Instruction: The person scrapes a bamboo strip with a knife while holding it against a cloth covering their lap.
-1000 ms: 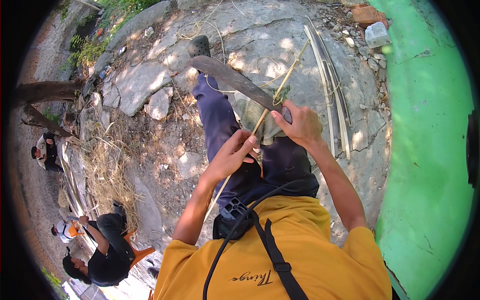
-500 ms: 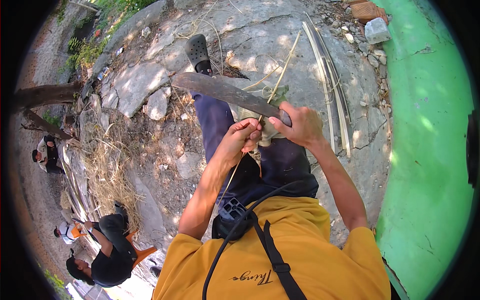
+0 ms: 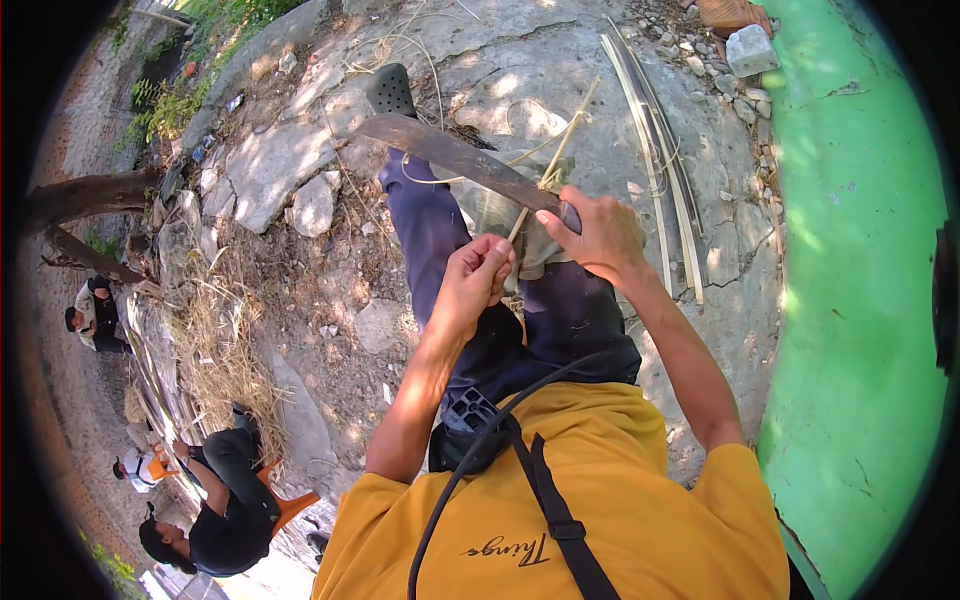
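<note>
Over my thighs, my right hand (image 3: 603,238) grips the handle end of a machete (image 3: 462,163). Its broad dark blade points to the upper left. My left hand (image 3: 478,280) is closed, thumb and fingers pinching a thin pale strip (image 3: 584,106), which looks like split bamboo. From that pinch the strip runs up and away, passing the blade close to my right hand; the blade hides part of it. A thin curl (image 3: 425,181) bends out beside the blade. Beneath the blade a greenish cloth (image 3: 535,252) lies on my leg.
Long split strips (image 3: 655,150) lie on the cracked ground at right, beside a green wall (image 3: 850,250). A pale block (image 3: 752,50) and stones lie near it. To the left are dry fibres (image 3: 225,350), a tree trunk (image 3: 95,195) and a seated person (image 3: 235,510), with others further off.
The strip's tail below my left hand no longer shows. The machete's tip has shifted slightly right, and the blade slants more. A thin curl now shows beside the blade.
</note>
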### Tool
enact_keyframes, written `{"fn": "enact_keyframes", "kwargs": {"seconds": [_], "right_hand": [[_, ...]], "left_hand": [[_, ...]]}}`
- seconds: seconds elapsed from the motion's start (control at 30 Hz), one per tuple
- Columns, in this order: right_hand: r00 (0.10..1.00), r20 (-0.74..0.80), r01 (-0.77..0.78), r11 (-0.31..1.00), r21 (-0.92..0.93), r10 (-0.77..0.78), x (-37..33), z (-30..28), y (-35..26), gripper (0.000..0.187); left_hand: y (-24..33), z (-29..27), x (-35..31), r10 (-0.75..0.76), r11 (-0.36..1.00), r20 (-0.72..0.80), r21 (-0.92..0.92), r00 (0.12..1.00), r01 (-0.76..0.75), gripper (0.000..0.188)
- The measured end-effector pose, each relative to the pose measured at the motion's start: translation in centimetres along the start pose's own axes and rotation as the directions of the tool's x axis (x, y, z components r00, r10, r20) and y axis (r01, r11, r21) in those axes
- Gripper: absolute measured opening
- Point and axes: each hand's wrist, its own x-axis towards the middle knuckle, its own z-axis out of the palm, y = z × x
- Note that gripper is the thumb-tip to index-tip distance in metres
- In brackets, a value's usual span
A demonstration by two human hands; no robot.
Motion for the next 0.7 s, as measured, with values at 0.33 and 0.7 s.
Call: {"fn": "enact_keyframes", "kwargs": {"seconds": [0.33, 0.7], "right_hand": [[0.999, 0.001, -0.053, 0.996, 0.073, 0.053, 0.1, 0.4, 0.4, 0.055], [0.999, -0.015, -0.039, 0.999, 0.012, 0.039, 0.2, 0.7, 0.4, 0.051]], "left_hand": [[0.4, 1.3, -0.7, 0.066, 0.991, -0.036, 0.123, 0.997, -0.061, 0.024], [-0.4, 0.9, -0.3, 0.186, 0.954, -0.071, 0.252, 0.980, -0.163, 0.024]]}}
